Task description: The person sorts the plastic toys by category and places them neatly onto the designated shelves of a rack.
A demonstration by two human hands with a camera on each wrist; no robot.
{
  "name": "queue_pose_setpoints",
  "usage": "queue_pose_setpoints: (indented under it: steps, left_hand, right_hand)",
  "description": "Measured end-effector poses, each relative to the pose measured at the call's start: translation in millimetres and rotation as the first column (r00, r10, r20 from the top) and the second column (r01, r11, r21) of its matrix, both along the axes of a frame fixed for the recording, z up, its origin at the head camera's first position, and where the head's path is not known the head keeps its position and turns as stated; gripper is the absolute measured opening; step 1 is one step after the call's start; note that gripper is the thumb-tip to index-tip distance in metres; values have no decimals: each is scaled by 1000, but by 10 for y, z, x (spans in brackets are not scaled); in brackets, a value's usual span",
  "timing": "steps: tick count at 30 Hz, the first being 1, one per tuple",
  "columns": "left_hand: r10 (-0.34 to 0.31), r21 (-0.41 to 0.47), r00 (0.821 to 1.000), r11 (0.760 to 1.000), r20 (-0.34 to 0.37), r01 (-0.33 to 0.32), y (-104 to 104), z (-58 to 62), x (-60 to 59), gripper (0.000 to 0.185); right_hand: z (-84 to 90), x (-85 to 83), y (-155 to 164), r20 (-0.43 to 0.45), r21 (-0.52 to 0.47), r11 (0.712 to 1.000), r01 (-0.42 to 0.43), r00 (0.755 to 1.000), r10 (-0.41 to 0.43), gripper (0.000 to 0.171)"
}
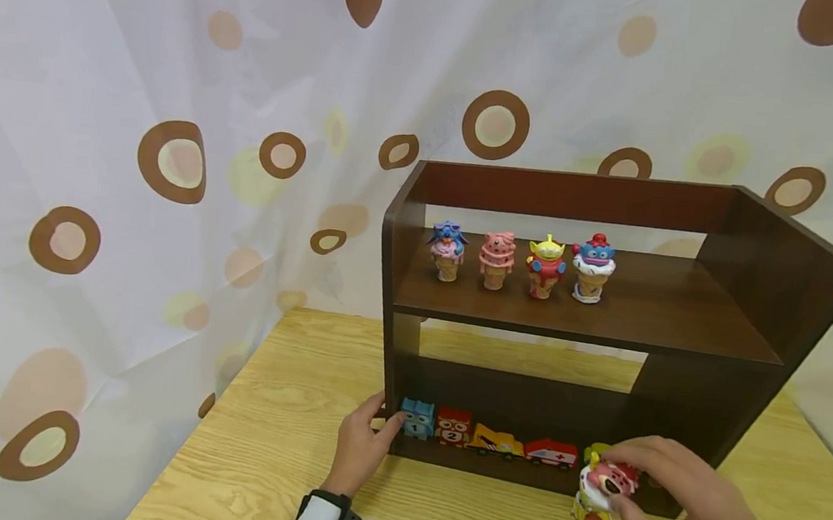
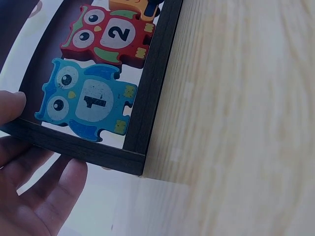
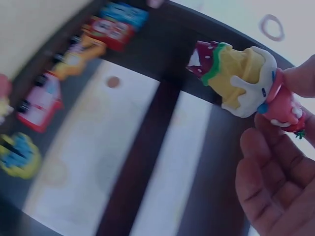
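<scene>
Worktop and shelf in front of me

A dark wooden shelf (image 1: pixel 682 319) stands on my light wood worktop (image 1: pixel 277 456). Its upper board carries four ice-cream-cone figures (image 1: pixel 519 261) in a row; its bottom board holds a line of puzzle pieces (image 1: pixel 489 441), starting with a blue owl (image 2: pixel 86 101) and a red owl (image 2: pixel 110 37).

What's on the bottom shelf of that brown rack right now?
On the rack, a row of puzzle pieces: blue owl, red owl, yellow vehicle, ambulance. The right hand covers what follows.
</scene>
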State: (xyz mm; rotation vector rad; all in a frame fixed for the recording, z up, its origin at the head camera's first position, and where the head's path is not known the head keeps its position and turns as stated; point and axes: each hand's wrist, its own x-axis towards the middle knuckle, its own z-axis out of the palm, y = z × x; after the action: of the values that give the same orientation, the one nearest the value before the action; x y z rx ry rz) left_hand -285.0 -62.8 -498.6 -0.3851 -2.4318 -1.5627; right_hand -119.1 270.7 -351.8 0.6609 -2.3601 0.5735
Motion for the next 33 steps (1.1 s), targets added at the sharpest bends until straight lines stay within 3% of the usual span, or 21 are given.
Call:
queue_pose_setpoints:
  steps: [6,11,15,23,33]
  left_hand:
    - [-4,10,1000,1000,-17,5,12,0,-1,39]
    - [-6,20,1000,1000,-12,7,14,2,13,39]
    - [-1,25,1000,1000,-4,1,3,11,16,39]
    - [-11,23,1000,1000,-25,12,7,3,-2,39]
    - [-2,15,1000,1000,-11,2,-4,-9,-10,39]
  right_hand:
    - [379,71,-7,-73,-25,991,133,988,-135,60]
    - [728,1,2,-173,-84,992,99,978,-112,57]
    - [974,-102,7,-205,-99,991,91,973,-110,55]
    - [1258,-316,74,-115,-182,967,177,973,-200,65]
    - [1581,-660,228,-91,-123,969,216,969,-228,46]
